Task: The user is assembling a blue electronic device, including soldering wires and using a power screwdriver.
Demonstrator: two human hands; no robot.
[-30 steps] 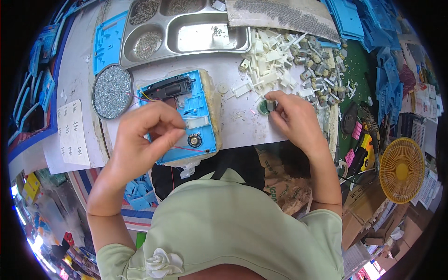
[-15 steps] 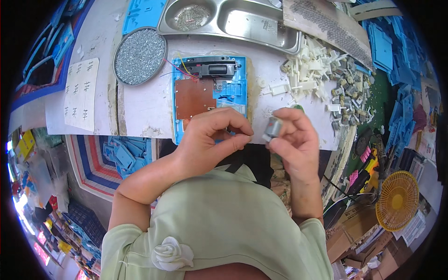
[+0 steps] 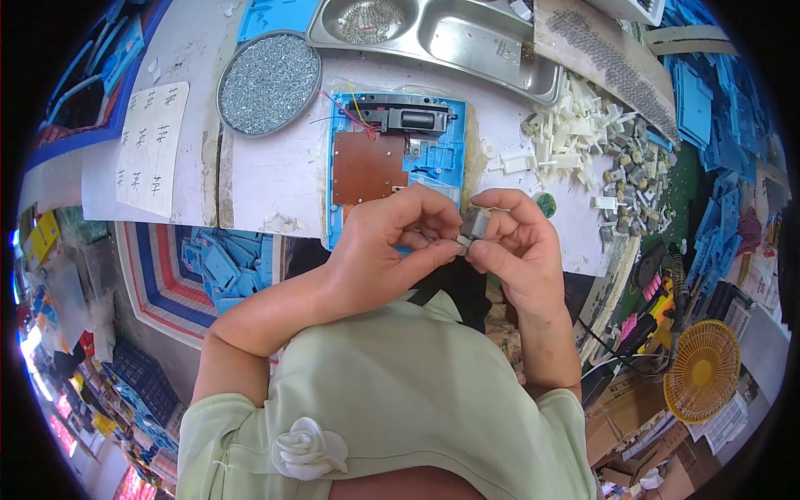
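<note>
My right hand (image 3: 527, 254) holds a small silver electric motor (image 3: 476, 222) between thumb and fingers, above the table's front edge. My left hand (image 3: 379, 237) is closed in a pinch, its thumb and fingertip at a tiny pale piece (image 3: 462, 242) on the motor's lower end. Whether that piece is part of the motor or a separate part, I cannot tell. Just beyond my left hand lies a light-blue plastic housing (image 3: 335, 227) with a brown circuit board (image 3: 367, 162), a black module (image 3: 417, 122) and loose coloured wires. My hands hide its near right corner.
Beyond the housing stand a round tray of screws (image 3: 268, 83) and a steel compartment tray (image 3: 429, 52). White plastic parts (image 3: 567, 125) and a heap of small motors (image 3: 637, 179) lie to the right. A striped bag of blue parts (image 3: 150, 275) is at lower left; a yellow fan (image 3: 702, 371), lower right.
My right hand has brought the motor left and slightly up, turning it, to meet my left fingertips. The view has shifted a little, so the table appears further right.
</note>
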